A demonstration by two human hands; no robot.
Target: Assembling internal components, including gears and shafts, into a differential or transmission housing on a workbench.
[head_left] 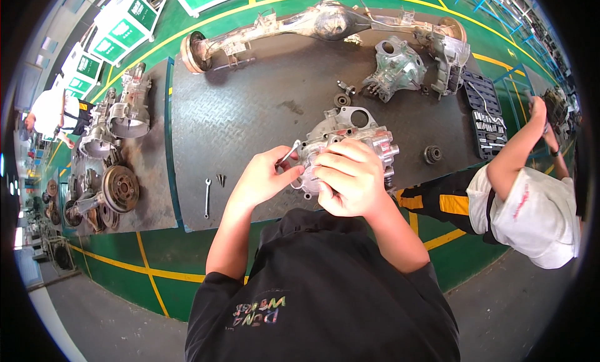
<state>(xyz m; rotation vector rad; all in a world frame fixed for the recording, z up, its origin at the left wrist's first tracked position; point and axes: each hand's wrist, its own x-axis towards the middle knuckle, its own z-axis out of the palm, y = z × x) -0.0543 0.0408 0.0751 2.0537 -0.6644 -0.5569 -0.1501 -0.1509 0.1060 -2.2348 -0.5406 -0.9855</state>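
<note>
A silvery cast-metal gearbox housing (331, 125), with a round opening at its far side, lies on the dark metal table just in front of me. My left hand (262, 175) is at its left edge, with thumb and fingers closed on a small spanner (289, 153) that slants up toward the housing. Over the near middle of the housing is my right hand (351, 177), its fingers curled and bunched together; whatever is between them is hidden. To the left of my left arm lie another spanner (207, 198) and several small bolts (220, 180).
A long axle (331, 21) spans the table's far edge. Beyond the housing are a gear (342, 100) and another casting (399, 68). A gear (432, 154) and socket set (486, 119) lie right. A co-worker (531, 212) stands right; gearboxes (130, 109) fill the left table.
</note>
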